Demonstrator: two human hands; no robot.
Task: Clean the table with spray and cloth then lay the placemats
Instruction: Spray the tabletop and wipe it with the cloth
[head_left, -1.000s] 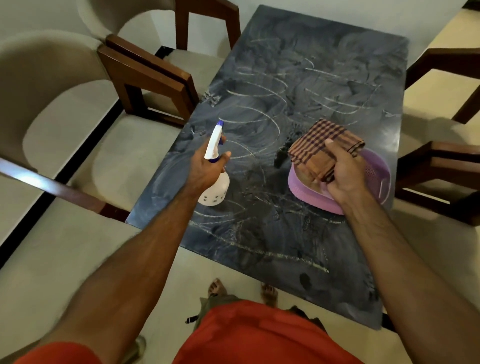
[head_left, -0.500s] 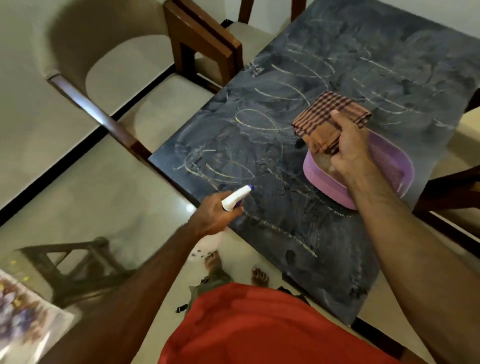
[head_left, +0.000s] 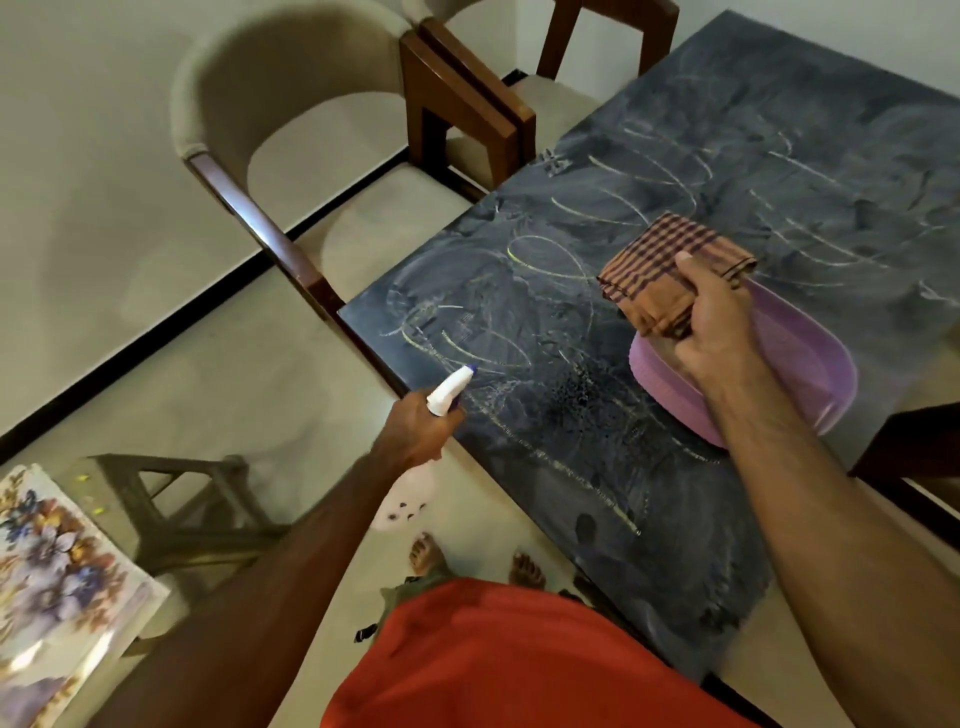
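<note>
The dark grey table (head_left: 753, 171) is covered with chalky scribbles, and wet droplets speckle it near its front left edge. My left hand (head_left: 415, 434) grips a white spray bottle (head_left: 408, 496) with a blue-tipped nozzle, held off the table's left edge and pointed at the top. My right hand (head_left: 719, 332) holds a folded brown checked cloth (head_left: 665, 270) above a purple plastic basket (head_left: 810, 374) that stands on the table. A floral placemat (head_left: 57, 577) lies at the lower left on a low stool.
Beige chairs with dark wooden frames (head_left: 467, 114) stand along the table's left side. Another dark wooden chair frame (head_left: 914, 452) is at the right. The stool (head_left: 182, 514) stands on the tiled floor at my left. My bare feet (head_left: 467, 558) are near the table's corner.
My left hand carried the spray bottle from over the table back to its left edge and tilted the nozzle toward the top; droplets now show there. The view swung left, revealing the stool and placemat.
</note>
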